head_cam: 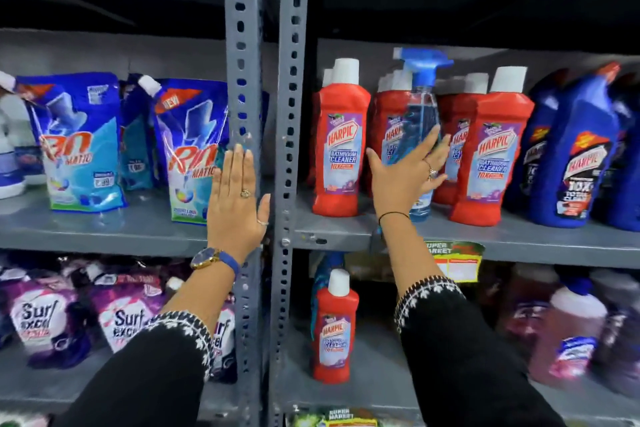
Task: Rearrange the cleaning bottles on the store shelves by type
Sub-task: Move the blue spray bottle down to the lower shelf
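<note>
A clear blue spray bottle [420, 107] with a blue trigger head stands among red Harpic bathroom cleaner bottles [341, 146] on the middle right shelf [519, 239]. My right hand [407, 177] is around its lower body, fingers spread and touching it; whether they grip it is unclear. Blue Harpic bottles [576, 156] stand at the far right of that shelf. Flat and holding nothing, my left hand [237, 204] rests against the grey upright post [242, 45]. One red Harpic bottle [335, 326] stands alone on the shelf below.
Blue Rin Matic pouches [79, 142] fill the middle left shelf and purple Surf Excel pouches [41, 319] the lower left one. Pink and dark bottles [571, 333] stand on the lower right shelf. A price tag [457, 258] hangs from the shelf edge.
</note>
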`<state>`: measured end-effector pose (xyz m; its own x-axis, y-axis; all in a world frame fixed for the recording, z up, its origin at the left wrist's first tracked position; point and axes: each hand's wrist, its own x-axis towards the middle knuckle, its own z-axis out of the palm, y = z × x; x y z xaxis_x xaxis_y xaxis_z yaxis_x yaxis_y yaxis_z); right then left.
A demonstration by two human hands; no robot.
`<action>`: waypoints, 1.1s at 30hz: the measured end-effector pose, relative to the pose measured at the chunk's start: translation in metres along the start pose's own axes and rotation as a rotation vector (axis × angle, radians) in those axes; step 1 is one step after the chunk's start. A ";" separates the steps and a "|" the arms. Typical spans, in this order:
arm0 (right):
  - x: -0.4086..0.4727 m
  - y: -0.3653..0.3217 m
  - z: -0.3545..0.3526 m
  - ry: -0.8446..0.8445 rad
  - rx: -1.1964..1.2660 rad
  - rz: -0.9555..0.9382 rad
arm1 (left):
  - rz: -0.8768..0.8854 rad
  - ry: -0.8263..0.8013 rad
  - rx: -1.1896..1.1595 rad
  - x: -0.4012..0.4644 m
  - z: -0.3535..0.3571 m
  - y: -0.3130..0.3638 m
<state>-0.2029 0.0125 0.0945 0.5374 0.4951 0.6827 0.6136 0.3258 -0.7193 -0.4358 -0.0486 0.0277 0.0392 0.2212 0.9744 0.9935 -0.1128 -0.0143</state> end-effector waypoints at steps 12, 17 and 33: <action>-0.007 -0.001 -0.020 0.135 0.431 0.101 | 0.011 0.022 -0.030 -0.001 0.003 -0.002; -0.044 -0.014 -0.062 0.046 0.853 0.107 | 0.009 0.018 -0.027 0.000 0.002 0.000; -0.199 0.138 -0.070 -0.368 0.579 0.131 | -0.005 -0.012 -0.022 0.000 -0.004 0.004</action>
<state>-0.1852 -0.0974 -0.1316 0.2921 0.7674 0.5708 0.0951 0.5705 -0.8157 -0.4319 -0.0527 0.0287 0.0355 0.2333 0.9718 0.9911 -0.1333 -0.0042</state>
